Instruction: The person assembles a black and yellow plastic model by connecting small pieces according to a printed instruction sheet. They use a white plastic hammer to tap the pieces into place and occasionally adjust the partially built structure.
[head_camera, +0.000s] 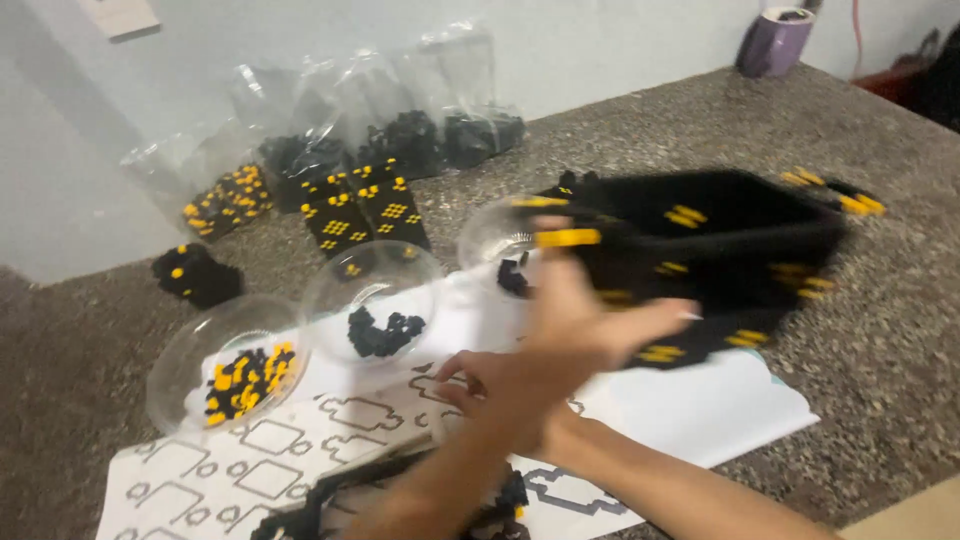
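Model built of small black bricks with yellow studs (720, 250), large and wing-shaped, is off the counter at mid-right, blurred. The left hand (590, 315), whose arm crosses over from the near left, is clamped on the model's left end, thumb under and fingers over. The right hand (475, 378) lies lower on the printed sheet of outline diagrams (250, 470), fingers loosely spread, with nothing seen in them.

Judging by its bulk, the model looks well along, yet plenty remains loose. Left of the hands stand three clear plastic bowls: the near-left bowl (175, 375) holds mixed black and yellow pieces, the middle bowl (330, 285) a small heap of black ones, and the far bowl (480, 235) a few more. A second dark brick assembly (320, 505) lies at the near edge, partly hidden. Farther back are flat black panels with yellow studs (365, 215), a small black clump (195, 275) and clear plastic bags of pieces (400, 110). All rest on a speckled stone counter (900, 330); a purple cup (775, 40) stands at the far right.
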